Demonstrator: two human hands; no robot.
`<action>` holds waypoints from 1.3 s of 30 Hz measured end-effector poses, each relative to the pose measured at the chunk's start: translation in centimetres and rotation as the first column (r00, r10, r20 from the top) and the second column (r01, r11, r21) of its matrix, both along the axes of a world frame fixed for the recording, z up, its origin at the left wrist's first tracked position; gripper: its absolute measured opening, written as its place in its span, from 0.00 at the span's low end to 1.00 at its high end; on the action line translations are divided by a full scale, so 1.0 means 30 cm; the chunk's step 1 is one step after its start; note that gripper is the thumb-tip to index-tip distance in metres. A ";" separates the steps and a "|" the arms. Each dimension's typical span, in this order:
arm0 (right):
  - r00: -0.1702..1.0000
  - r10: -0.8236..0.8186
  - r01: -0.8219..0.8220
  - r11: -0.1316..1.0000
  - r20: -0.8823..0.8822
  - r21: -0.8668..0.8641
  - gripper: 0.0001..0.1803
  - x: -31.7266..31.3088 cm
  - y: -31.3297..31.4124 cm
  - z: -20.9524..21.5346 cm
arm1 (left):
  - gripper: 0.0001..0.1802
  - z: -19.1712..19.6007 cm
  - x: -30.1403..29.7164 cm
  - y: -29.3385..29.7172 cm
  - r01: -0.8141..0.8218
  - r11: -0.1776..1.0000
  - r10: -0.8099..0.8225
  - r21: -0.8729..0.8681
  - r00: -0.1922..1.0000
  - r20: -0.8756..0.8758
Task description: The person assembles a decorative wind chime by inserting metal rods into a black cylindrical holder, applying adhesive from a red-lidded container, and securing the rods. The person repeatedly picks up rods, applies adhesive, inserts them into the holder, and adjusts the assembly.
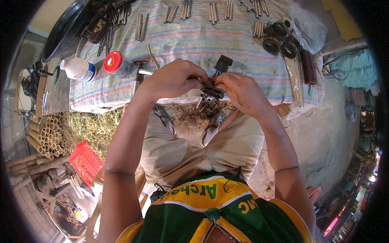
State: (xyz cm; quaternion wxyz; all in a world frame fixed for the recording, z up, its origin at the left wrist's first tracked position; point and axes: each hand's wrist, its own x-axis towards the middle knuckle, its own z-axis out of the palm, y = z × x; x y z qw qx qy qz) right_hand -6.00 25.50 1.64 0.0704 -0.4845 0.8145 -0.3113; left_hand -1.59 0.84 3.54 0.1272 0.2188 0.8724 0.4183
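Note:
At the near edge of the cloth-covered table, my left hand (pixel 176 81) and my right hand (pixel 243 92) meet over a small dark piece with several short tubes (pixel 211 93) at its lower end. Fingers of both hands are closed in a pinch at its top, so the exact grip is partly hidden. Just beyond my fingertips a black block with a rounded end (pixel 223 63) sticks up; whether it joins the dark piece I cannot tell. Next to my left wrist lie a hammer (pixel 140 75) and a thin stick (pixel 153 56).
A striped cloth (pixel 178 42) covers the table. On it are a white bottle (pixel 79 69), a red-lidded jar (pixel 115 62), bundles of tubes (pixel 212 13), black rings (pixel 279 40) and bagged thin sticks (pixel 294 79). Left of my legs are cut bamboo (pixel 48 135) and a red crate (pixel 86 162).

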 end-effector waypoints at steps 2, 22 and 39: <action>1.000 0.003 -0.003 1.000 -0.007 0.007 0.11 -0.002 -0.001 0.002 | 0.13 -0.002 -0.010 0.007 0.016 1.000 -0.016 0.007 1.000 0.004; 0.994 -0.059 0.053 0.997 -0.092 -0.062 0.08 -0.010 -0.027 0.044 | 0.17 -0.047 -0.044 -0.157 -0.597 0.768 0.433 -0.233 0.751 -0.498; 0.867 -0.496 0.414 0.658 0.052 -0.628 0.11 -0.242 0.078 0.423 | 0.13 0.116 0.103 -0.104 -0.431 0.668 0.354 0.606 0.901 0.250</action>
